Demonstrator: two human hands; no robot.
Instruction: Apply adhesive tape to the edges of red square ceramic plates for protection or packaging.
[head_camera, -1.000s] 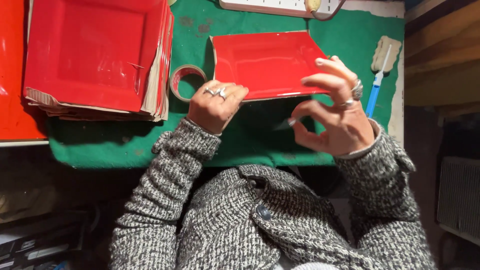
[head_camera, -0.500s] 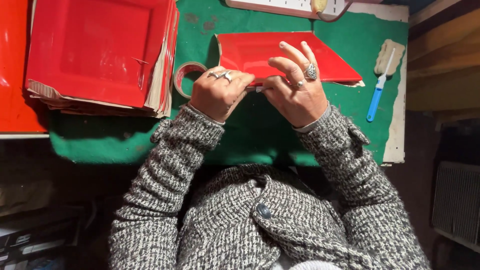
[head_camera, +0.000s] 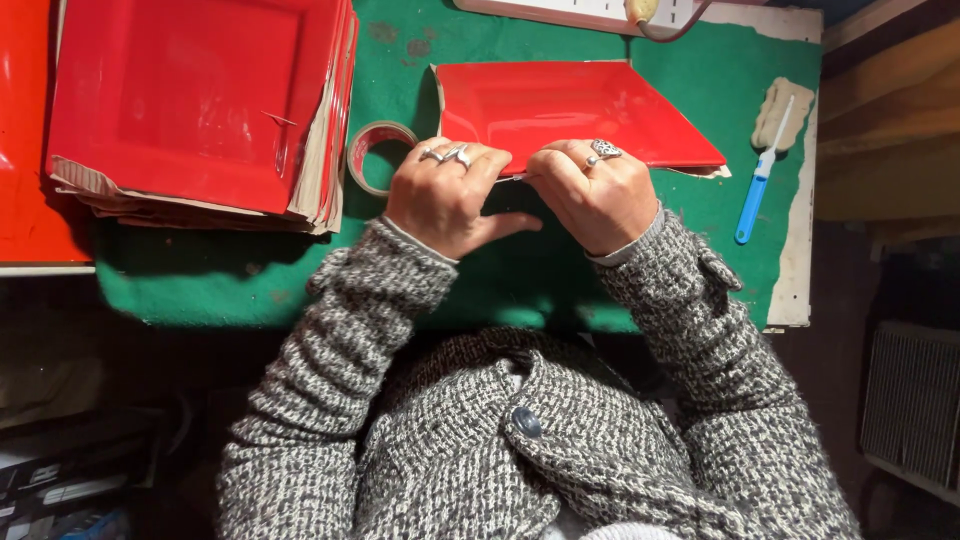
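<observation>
Landmark: green felt mat (head_camera: 660, 250).

Red square tray (head_camera: 570, 105): glossy, resting on the upper middle of the mat, near edge facing the body and lifted slightly off the felt.

Left hand (head_camera: 445, 200): positioned at the near edge of the tray, left of centre. Fingers curled over that edge and clenched on it, rings on two of them; thumb extended toward the right hand, below the tray edge.

Right hand (head_camera: 595, 195): positioned just beside the left hand on the same near edge. Fingers bent and pressed down on the edge, rings showing on top; thumb tucked under, not visible. Whether anything small is pinched beneath the fingers: cannot tell.

Roll of tape (head_camera: 375, 150): lying flat on the mat, just left of the tray, touching the left hand's knuckles or nearly so.

Stack of red trays (head_camera: 190, 100): at the upper left corner of the mat, edges ragged with brown card showing.

Blue-handled tool (head_camera: 757, 185): on the right part of the mat, well apart from the hands, tip lying over a pale scrap (head_camera: 785, 105).

White power strip (head_camera: 570, 12): beyond the far edge of the mat.
</observation>
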